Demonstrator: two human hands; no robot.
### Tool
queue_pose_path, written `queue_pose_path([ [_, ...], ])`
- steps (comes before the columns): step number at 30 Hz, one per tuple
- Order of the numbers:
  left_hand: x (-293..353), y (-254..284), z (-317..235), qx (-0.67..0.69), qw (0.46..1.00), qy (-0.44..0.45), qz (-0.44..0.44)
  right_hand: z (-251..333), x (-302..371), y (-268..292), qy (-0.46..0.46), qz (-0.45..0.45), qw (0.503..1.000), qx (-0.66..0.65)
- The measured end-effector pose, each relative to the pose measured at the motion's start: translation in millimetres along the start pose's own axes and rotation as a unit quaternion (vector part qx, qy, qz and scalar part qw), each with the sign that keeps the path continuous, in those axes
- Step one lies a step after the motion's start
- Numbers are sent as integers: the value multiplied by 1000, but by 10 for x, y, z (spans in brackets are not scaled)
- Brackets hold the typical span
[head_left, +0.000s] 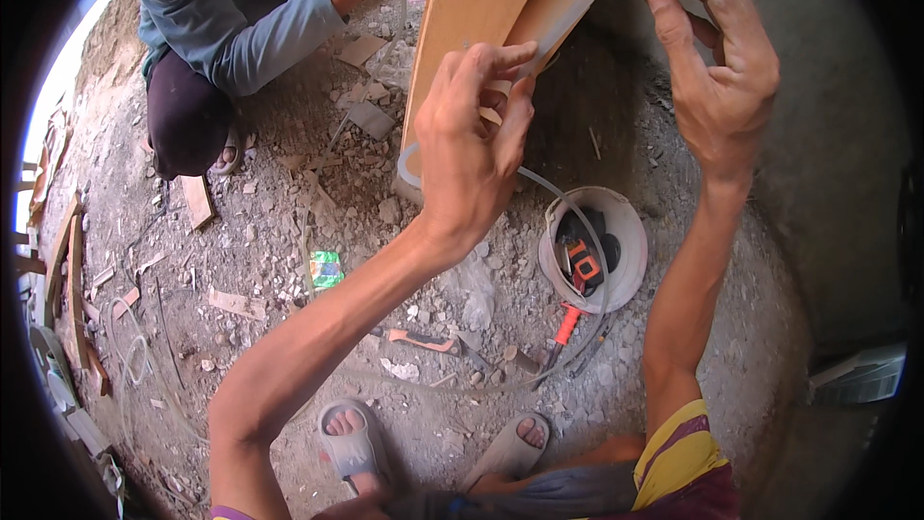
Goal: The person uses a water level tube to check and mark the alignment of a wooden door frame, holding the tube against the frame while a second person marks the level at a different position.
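At the upper centre of the frame, the fingers of the left hand [472,149] are pinched closed on a clear plastic tube [563,24], which is pressed against the face of an upright wooden board [472,10]. The fingers of the right hand [717,63], at the upper right, are spread open and only lightly curled; the fingertips are laid near the board's top edge, where the tube's end is steadied rather than gripped. From the pinch, the tube is led down in a loop toward a white bucket [630,250] at centre right, in which an orange-and-black tape measure [580,260] is kept. The step in hand appears to be the positioning of the tube along the board. The next move would call for a steady hold while the tube is aligned. At the upper left, a crouching person's sleeve [279,34] is seen above the rubble-strewn ground [289,231].
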State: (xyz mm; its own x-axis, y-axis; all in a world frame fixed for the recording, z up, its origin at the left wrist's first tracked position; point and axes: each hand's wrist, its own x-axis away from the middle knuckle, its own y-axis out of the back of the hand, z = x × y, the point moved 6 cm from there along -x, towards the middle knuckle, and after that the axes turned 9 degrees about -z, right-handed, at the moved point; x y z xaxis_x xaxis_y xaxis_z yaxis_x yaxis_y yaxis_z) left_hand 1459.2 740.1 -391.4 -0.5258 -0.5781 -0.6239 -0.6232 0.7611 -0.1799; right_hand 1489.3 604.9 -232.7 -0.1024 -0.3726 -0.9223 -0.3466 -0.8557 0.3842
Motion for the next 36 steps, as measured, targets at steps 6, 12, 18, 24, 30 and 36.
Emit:
queue_pose_path([
  [6, 1, -3, -23, -3, 1000, 3, -6, -29, 18, 5, 3, 34, 999, -9],
  [12, -1, 11, -27, -12, 1000, 15, 7, 16, -31, 10, -19, -8, 1000, -22],
  [18, 9, -4, -29, 3, 1000, -6, -6, 1, -18, 5, -6, -12, 1000, -27],
  [24, 15, -8, -7, 9, 1000, -6, -5, -26, -16, -13, 27, -31, 999, -30],
  [30, 17, 16, 17, 4, 1000, 5, 5, 98, -54, 16, 129, -49, 990, 25],
  [36, 25, 26, 35, 9, 1000, -11, -5, 230, -47, -86, 2, -79, 995, -55],
])
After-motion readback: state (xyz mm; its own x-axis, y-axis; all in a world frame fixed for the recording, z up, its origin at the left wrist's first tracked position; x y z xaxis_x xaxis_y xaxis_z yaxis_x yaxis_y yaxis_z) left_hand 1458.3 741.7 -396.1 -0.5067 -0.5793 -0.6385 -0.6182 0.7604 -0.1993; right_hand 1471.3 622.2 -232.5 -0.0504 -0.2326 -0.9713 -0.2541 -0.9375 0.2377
